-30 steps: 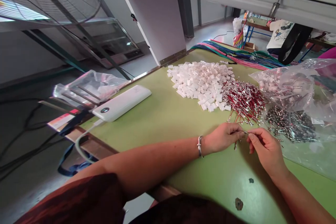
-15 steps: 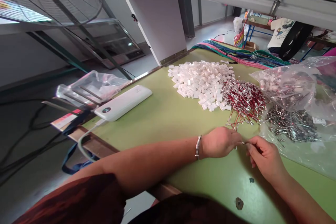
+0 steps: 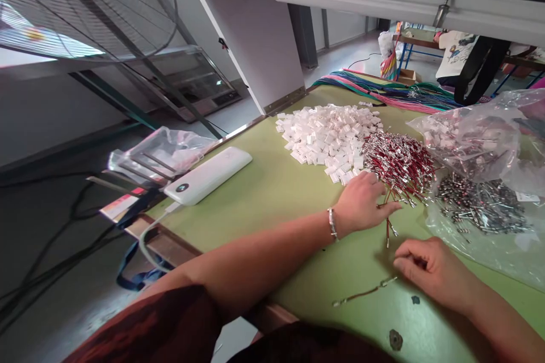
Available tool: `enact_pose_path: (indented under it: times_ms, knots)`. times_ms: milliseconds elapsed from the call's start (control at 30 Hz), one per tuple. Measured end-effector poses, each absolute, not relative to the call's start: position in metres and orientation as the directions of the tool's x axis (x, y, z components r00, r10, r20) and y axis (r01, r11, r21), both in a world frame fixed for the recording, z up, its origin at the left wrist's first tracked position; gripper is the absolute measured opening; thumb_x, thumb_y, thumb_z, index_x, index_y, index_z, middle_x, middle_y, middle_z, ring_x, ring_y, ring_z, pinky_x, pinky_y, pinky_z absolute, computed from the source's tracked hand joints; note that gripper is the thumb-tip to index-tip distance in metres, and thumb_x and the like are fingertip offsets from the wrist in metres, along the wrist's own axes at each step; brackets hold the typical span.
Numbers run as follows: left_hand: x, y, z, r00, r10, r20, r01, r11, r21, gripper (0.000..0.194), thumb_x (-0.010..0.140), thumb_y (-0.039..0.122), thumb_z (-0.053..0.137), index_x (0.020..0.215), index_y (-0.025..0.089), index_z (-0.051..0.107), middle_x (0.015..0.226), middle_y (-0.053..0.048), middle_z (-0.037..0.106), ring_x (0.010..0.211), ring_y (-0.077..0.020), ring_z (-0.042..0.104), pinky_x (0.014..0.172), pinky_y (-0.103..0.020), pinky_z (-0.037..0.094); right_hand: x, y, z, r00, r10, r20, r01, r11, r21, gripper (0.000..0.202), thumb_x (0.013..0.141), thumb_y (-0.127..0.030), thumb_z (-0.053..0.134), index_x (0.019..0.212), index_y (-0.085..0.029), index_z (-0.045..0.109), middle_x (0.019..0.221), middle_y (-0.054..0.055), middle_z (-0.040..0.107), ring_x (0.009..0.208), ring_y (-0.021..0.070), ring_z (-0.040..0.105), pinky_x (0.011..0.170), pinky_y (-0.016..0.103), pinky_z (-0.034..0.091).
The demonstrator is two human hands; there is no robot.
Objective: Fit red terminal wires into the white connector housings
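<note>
My left hand (image 3: 361, 202) is over the near edge of the pile of red wires with metal ends (image 3: 400, 161), beside the white plastic connectors (image 3: 330, 133). Its thumb is spread away from the fingers, with a few wires beneath. To the right, my right hand (image 3: 419, 264) is curled, thumb against the forefinger, with nothing visible between them. Just below its thumb tip, a single brown-red wire with metal ends (image 3: 366, 292) extends leftward over the green table (image 3: 255, 204), apart from the fingers.
A white power bank (image 3: 210, 176) with a cable is at the left edge. Dark metal pins (image 3: 481, 204) and clear bags (image 3: 472, 136) are at right. Long coloured wires (image 3: 383, 91) run along the back. A person's printed shirt (image 3: 455, 54) shows beyond; a fan stands upper left.
My hands have separated. The left has moved up to the wire pile with its thumb spread; the right is slightly lower. A single wire now shows below the right thumb. The view has shifted slightly.
</note>
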State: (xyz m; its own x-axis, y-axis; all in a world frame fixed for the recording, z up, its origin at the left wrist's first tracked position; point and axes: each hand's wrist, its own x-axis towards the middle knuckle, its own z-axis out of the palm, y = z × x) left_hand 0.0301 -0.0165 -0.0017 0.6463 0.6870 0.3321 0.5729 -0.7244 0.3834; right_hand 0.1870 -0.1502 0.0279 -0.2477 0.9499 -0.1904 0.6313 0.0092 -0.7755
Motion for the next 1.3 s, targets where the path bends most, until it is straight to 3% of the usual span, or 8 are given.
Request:
enact_pose_path:
  times_ms: [100,200,333,500,633,833,1067,1300]
  knots:
    - [0.041,-0.019,-0.005,0.676,0.687,0.267,0.620,-0.726,0.297,0.035,0.081,0.049,0.059,0.081,0.014,0.060,0.086,-0.009,0.055,0.086,-0.0245,0.049,0.078,-0.040,0.043,0.217,-0.141,0.033,-0.003,0.998,-0.058,0.745,-0.037,-0.666,0.033,0.088,-0.043,0.043,0.069,-0.023,0.061,0.054,-0.001,0.060,0.051,0.0146,0.054,0.050,0.026,0.040]
    - [0.041,-0.018,-0.008,0.699,0.673,0.240,0.589,-0.733,0.340,0.017,0.084,0.031,0.057,0.077,0.015,0.060,0.083,-0.007,0.056,0.084,-0.0216,0.049,0.079,-0.037,0.042,0.263,-0.128,0.025,0.271,0.949,0.161,0.892,-0.185,-0.412,0.022,0.079,-0.044,0.055,0.075,-0.024,0.064,0.061,0.000,0.064,0.049,0.0153,0.053,0.048,0.027,0.037]
    - [0.027,-0.010,-0.013,0.738,0.601,0.306,0.465,-0.782,0.415,0.015,0.083,0.024,0.058,0.072,0.016,0.063,0.077,-0.004,0.057,0.077,-0.0173,0.049,0.076,-0.033,0.043,0.297,-0.119,0.002,0.155,0.972,0.174,0.980,-0.130,-0.148,0.016,0.076,-0.035,0.056,0.075,-0.023,0.066,0.072,0.003,0.064,0.060,0.0172,0.056,0.053,0.028,0.037]
    - [0.016,-0.011,-0.013,0.763,0.506,0.402,0.341,-0.844,0.414,0.024,0.088,0.023,0.053,0.070,0.015,0.067,0.095,-0.008,0.064,0.089,-0.0191,0.054,0.082,-0.035,0.047,0.292,-0.119,-0.008,0.071,0.979,0.192,0.997,-0.073,0.002,0.024,0.085,-0.031,0.046,0.081,-0.022,0.068,0.088,0.007,0.064,0.065,0.0173,0.056,0.058,0.030,0.037]
    - [0.014,-0.021,-0.008,0.769,0.490,0.410,0.276,-0.833,0.479,0.027,0.090,0.012,0.041,0.083,0.015,0.067,0.114,-0.010,0.061,0.103,-0.0194,0.056,0.090,-0.036,0.048,0.285,-0.123,0.007,0.133,0.942,0.307,0.990,-0.115,-0.077,0.025,0.083,-0.031,0.046,0.081,-0.022,0.069,0.086,0.008,0.067,0.066,0.0199,0.058,0.058,0.032,0.039]
    - [0.018,-0.035,-0.013,0.737,0.642,0.212,0.230,-0.533,0.814,0.036,0.086,0.007,0.039,0.114,0.016,0.060,0.091,-0.004,0.070,0.067,-0.0104,0.061,0.062,-0.023,0.052,0.234,-0.132,0.016,0.153,0.969,0.195,0.814,-0.011,-0.581,0.023,0.085,-0.037,0.049,0.090,-0.024,0.067,0.064,0.001,0.066,0.054,0.0165,0.059,0.054,0.028,0.046]
    - [0.029,-0.044,-0.013,0.714,0.693,0.098,0.283,-0.414,0.865,0.022,0.089,0.029,0.048,0.090,0.016,0.067,0.078,0.000,0.068,0.069,-0.0108,0.059,0.065,-0.022,0.048,0.195,-0.131,0.002,0.117,0.944,0.307,0.770,0.109,-0.628,0.021,0.086,-0.032,0.049,0.089,-0.022,0.068,0.078,0.003,0.070,0.069,0.0180,0.063,0.065,0.029,0.048]
    - [0.029,-0.049,-0.008,0.744,0.660,0.105,0.267,-0.437,0.859,0.023,0.091,0.024,0.047,0.083,0.015,0.067,0.077,-0.001,0.067,0.073,-0.0141,0.059,0.070,-0.025,0.047,0.191,-0.135,0.005,0.093,0.966,0.241,0.752,0.091,-0.652,0.021,0.088,-0.031,0.046,0.089,-0.023,0.065,0.075,0.004,0.068,0.070,0.0200,0.064,0.067,0.030,0.049]
